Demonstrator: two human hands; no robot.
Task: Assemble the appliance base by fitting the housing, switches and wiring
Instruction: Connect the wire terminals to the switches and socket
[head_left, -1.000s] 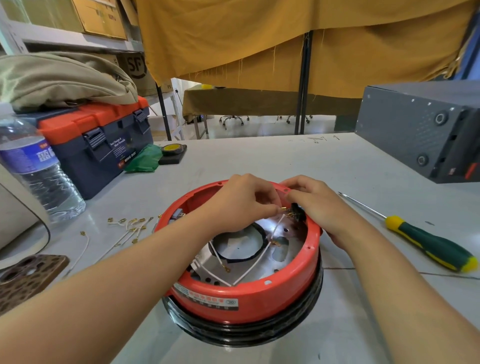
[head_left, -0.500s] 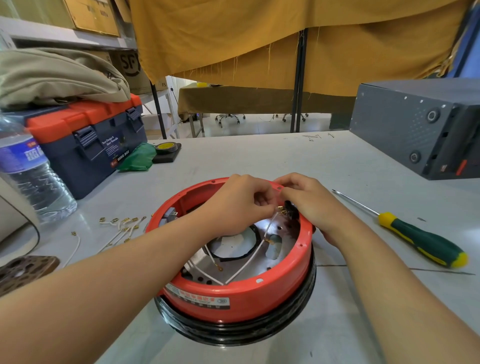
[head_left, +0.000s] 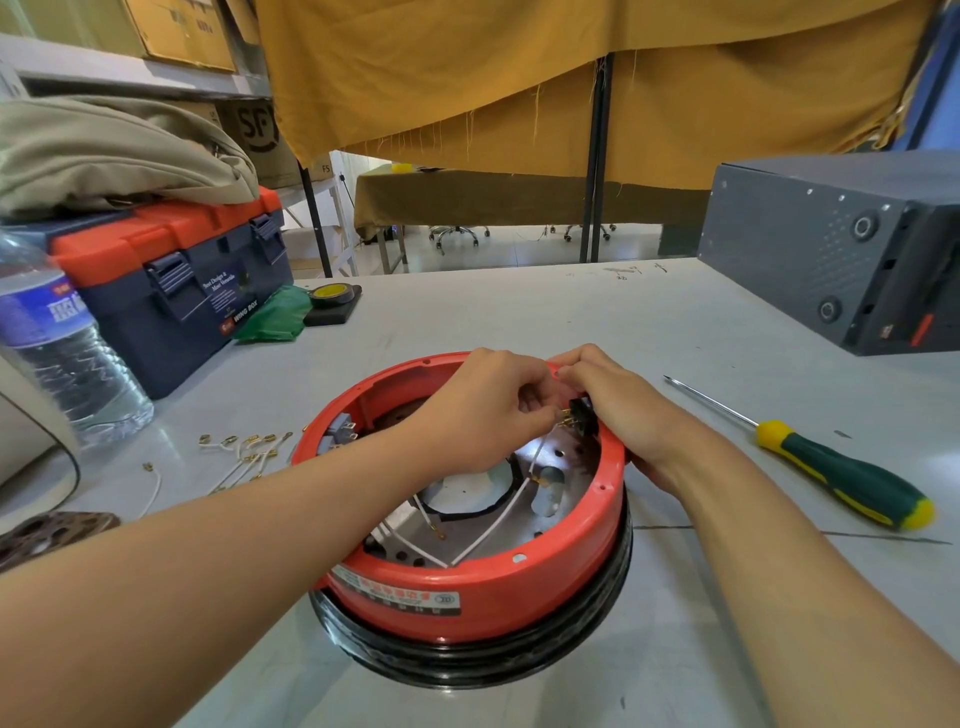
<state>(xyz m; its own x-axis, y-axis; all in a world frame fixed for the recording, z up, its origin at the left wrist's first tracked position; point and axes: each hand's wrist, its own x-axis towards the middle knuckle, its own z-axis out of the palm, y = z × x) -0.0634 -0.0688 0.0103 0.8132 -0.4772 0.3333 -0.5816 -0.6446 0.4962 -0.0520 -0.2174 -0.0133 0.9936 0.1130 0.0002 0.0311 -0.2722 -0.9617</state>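
A round red housing (head_left: 483, 587) stands upside down on a black ring in front of me. Inside it lie a metal plate and white wires (head_left: 488, 535) with brass terminals. A black switch (head_left: 582, 418) with brass pins sits in the housing's far right wall. My left hand (head_left: 488, 410) reaches over the housing and pinches the end of a white wire at those pins. My right hand (head_left: 618, 410) grips the housing's rim around the black switch, thumb inside. A grey switch (head_left: 340, 434) sits in the left wall.
A green and yellow screwdriver (head_left: 831, 470) lies to the right. Loose white wires with terminals (head_left: 244, 452) lie to the left, beside a water bottle (head_left: 62, 343) and a blue and orange toolbox (head_left: 176, 270). A grey metal box (head_left: 836, 249) stands at the far right.
Both hands stay at the black switch with only small finger shifts. The camera has tilted slightly.
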